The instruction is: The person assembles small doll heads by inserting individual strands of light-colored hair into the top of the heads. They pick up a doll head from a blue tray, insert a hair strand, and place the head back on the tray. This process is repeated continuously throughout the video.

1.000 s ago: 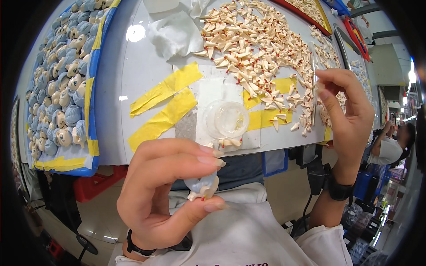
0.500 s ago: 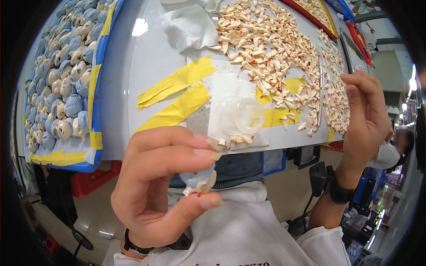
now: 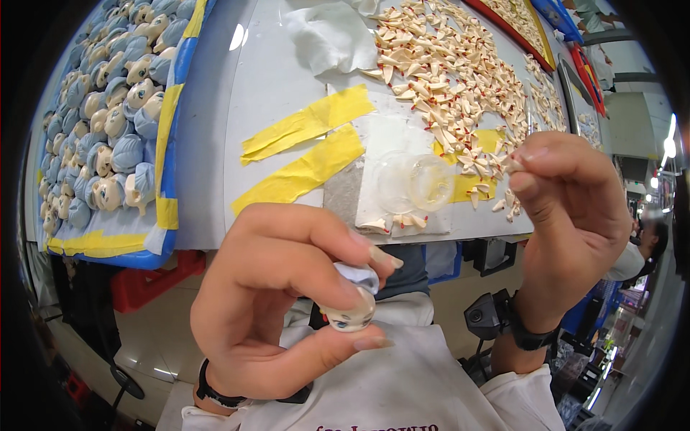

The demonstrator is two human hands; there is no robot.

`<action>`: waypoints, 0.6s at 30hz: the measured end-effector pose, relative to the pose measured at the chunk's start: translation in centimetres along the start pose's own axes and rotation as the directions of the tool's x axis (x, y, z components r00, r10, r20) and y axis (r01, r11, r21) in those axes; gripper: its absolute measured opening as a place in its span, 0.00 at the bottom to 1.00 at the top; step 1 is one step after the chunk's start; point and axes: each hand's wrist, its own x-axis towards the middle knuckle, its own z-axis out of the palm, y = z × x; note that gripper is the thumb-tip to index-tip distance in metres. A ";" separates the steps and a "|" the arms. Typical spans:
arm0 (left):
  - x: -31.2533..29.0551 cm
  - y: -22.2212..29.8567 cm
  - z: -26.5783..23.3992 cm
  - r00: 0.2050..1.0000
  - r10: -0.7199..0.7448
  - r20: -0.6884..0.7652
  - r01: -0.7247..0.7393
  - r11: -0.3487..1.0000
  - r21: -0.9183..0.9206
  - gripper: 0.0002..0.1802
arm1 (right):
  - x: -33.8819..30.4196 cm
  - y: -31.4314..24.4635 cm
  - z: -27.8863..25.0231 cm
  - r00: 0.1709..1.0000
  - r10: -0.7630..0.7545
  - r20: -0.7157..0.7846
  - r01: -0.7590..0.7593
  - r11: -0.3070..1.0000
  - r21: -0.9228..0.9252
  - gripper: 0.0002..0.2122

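Observation:
Between the thumb and fingers of my left hand (image 3: 287, 294) is a small doll head (image 3: 352, 314) with pale blue hair, lying tilted with its painted face partly showing. A bit of red shows at its side, next to my fingers. My right hand (image 3: 571, 194) is closed in a pinch near the right end of the table. At its fingertips sits a small cream pointed piece (image 3: 513, 165), mostly covered by the fingers. Many like it, cream with red tips, lie in a loose pile (image 3: 453, 72) beyond my hands.
A blue-edged tray (image 3: 167, 194) of blue-haired doll heads stands at the left. Yellow tape strips (image 3: 305, 169) and a clear round dish (image 3: 431, 183) lie mid-table, with a white cloth (image 3: 330, 39) behind. A red-rimmed tray (image 3: 514, 36) of cream pieces stands far right.
The doll head has turned in my left hand, bringing its face into view. My right hand has moved left and nearer, with a cream piece now visible at its fingertips.

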 end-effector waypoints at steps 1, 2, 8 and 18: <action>-0.1 0.1 0.1 0.999 -0.029 -0.019 0.028 0.999 -0.043 0.22 | -0.1 -0.1 0.3 1.000 0.024 -0.001 -0.024 0.999 0.046 0.07; 0.0 0.3 -0.2 1.000 -0.014 0.010 0.014 1.000 -0.026 0.22 | -0.1 -0.1 0.5 1.000 0.014 0.020 -0.015 0.999 0.033 0.08; 0.3 -0.6 -1.0 0.975 0.160 0.153 -0.165 0.986 0.024 0.21 | 0.0 -0.4 1.6 0.986 -0.081 0.143 0.110 0.971 -0.212 0.08; 0.0 0.8 2.0 0.946 -0.239 -0.220 0.182 0.951 -0.251 0.24 | -0.3 -1.5 2.0 0.988 -0.153 0.030 0.155 0.948 -0.279 0.08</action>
